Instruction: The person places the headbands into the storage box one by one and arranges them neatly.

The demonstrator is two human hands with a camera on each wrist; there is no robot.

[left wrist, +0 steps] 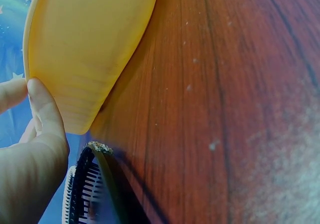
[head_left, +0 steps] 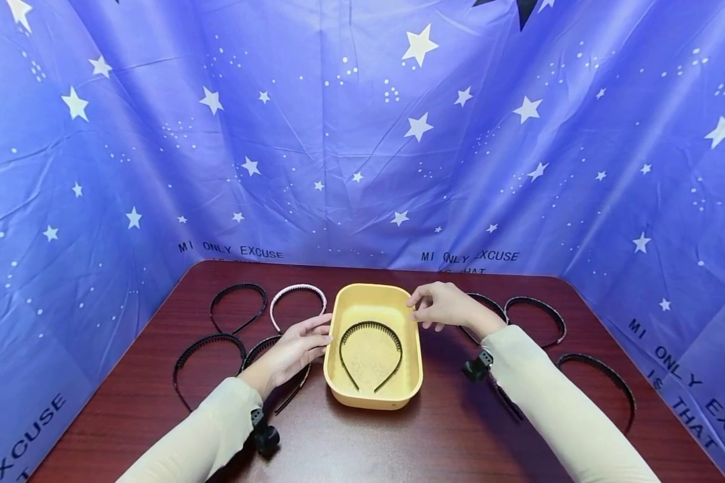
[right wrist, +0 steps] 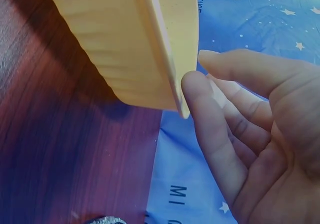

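A yellow plastic basin stands on the table, with a black toothed headband lying inside it. My left hand is at the basin's left side; in the left wrist view its thumb and finger pinch the rim. At the far right corner is my right hand, its fingers loosely bent. The right wrist view shows the thumb and index fingertips close by the rim, slightly apart; whether they touch it is unclear. Partly behind the left hand lies another black headband.
Left of the basin lie a white headband and black headbands. More dark headbands lie to the right, some partly covered by the right arm. A blue star-patterned curtain surrounds the brown table.
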